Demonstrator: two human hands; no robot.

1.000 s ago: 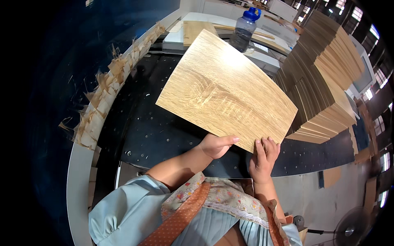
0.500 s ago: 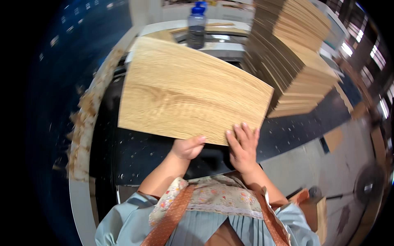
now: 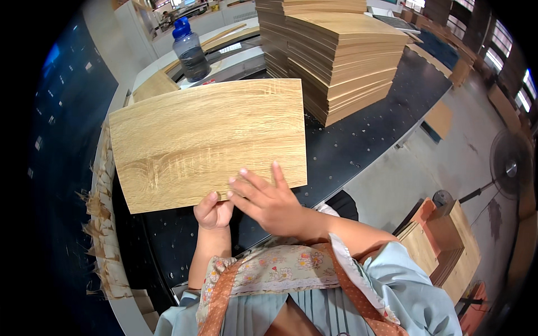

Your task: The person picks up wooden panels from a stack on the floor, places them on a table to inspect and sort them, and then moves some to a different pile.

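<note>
A light oak-grain wooden panel (image 3: 207, 140) is held flat above a black worktable (image 3: 358, 140). My left hand (image 3: 213, 213) grips the panel's near edge from below, thumb on top. My right hand (image 3: 269, 199) lies with fingers spread on the panel's near edge, just right of the left hand. Both forearms come up from the lower edge over a floral apron with orange straps.
A tall stack of similar panels (image 3: 342, 50) stands on the table at the back right. A dark water bottle with a blue cap (image 3: 190, 50) stands behind the held panel. Thin wood trimmings (image 3: 101, 224) pile along the table's left rim. More boards (image 3: 443, 246) and a floor fan (image 3: 510, 168) are at the right.
The panel has swung to lie squarer and nearer in front of me. My right hand has slid left along the near edge, close to the left hand. The view has shifted toward the panel stack.
</note>
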